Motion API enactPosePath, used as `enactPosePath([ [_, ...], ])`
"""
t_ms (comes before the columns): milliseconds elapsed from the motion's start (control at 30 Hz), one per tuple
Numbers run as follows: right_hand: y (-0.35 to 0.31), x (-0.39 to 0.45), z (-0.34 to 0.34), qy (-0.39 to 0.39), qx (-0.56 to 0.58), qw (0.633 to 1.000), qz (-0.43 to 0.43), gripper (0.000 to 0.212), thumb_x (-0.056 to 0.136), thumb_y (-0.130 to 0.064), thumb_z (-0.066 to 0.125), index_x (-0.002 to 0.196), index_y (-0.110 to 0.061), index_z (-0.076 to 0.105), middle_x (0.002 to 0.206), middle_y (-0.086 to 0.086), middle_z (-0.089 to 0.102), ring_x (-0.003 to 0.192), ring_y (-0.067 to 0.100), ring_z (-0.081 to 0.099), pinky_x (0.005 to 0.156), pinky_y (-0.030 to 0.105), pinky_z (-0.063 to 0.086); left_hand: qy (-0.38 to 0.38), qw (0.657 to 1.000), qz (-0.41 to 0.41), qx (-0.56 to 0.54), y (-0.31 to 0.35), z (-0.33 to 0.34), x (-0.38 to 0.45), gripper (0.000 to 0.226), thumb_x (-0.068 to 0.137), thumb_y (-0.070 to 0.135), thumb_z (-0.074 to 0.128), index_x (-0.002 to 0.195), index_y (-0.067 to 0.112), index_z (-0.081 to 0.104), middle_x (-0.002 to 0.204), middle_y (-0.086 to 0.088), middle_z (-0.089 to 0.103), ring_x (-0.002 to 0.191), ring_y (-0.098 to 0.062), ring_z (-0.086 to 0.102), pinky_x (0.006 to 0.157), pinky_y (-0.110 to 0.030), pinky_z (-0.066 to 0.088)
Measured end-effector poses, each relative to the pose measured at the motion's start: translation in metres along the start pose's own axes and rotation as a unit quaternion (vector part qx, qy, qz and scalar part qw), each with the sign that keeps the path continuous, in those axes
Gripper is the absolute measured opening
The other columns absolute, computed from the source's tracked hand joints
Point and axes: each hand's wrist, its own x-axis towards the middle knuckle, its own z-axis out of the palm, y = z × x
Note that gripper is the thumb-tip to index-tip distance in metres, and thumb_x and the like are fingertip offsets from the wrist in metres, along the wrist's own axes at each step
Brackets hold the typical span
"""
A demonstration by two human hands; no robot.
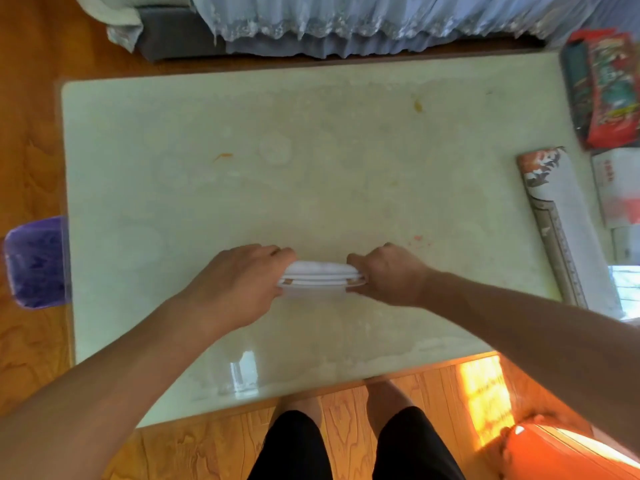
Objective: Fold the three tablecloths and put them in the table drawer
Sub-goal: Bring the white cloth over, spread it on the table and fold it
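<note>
Pale, glossy and faintly stained, the desk (311, 150) fills most of my head view, set on an orange wood floor (27, 133) with a bed skirt of blue ruffled cloth (346, 26) along its far side. Near the desk's front middle I see my left hand (239, 282) and right hand (391, 275) clamped on opposite ends of a stack of folded white tablecloths (320, 277); each grip has its fingers curled tight round an end of the bundle, with several layered edges showing between the hands. I cannot tell whether the stack rests on the desk or is held just above it. At the right edge lies a long rolled mat (561, 223) with a printed end, and past it red snack packets (609, 88) and some white boxes (616, 188). A purple translucent stool (36, 261) stands by the left edge. Below the front edge I see legs in black shorts (353, 445), and an orange object (561, 452) at bottom right in sunlight.
</note>
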Motion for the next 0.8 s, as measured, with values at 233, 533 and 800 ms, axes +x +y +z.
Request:
enactPosePath([
  [233, -0.015, -0.119, -0.006, -0.064, 0.032, 0.997, 0.026, 0.027, 0.099, -0.050, 0.051, 0.102, -0.023, 0.047, 0.078, -0.002, 0.058, 0.065, 0.024, 0.055, 0.064, 0.035, 0.046, -0.040, 0.975, 0.175, 0.132, 0.082, 0.029, 0.005, 0.053, 0.052, 0.048, 0.095, 0.079, 0.022, 0.058, 0.055, 0.001, 0.060, 0.042, -0.024, 0.056, 0.046, -0.025, 0.027],
  [533, 0.109, -0.259, 0.022, 0.055, 0.070, 0.982, 0.167, 0.059, 0.082, -0.015, 0.057, 0.139, -0.022, 0.043, 0.112, 0.002, 0.071, 0.085, 0.031, 0.069, 0.071, 0.037, 0.054, 0.016, 0.930, 0.315, 0.189, 0.184, 0.032, 0.151, 0.020, 0.074, 0.022, 0.052, 0.092, 0.021, 0.061, 0.070, -0.003, 0.065, 0.057, -0.031, 0.066, 0.046, -0.035, 0.051],
  [800, 0.199, -0.300, 0.079, 0.316, -0.046, 0.876, 0.363, 0.069, 0.077, -0.001, 0.060, 0.145, -0.008, 0.052, 0.144, 0.015, 0.055, 0.115, 0.037, 0.054, 0.087, 0.047, 0.039, 0.298, 0.879, 0.275, 0.251, 0.309, 0.065, 0.314, 0.046, 0.100, 0.001, 0.040, 0.139, 0.018, 0.057, 0.144, -0.015, 0.057, 0.135, -0.041, 0.051, 0.115, -0.058, 0.035],
])
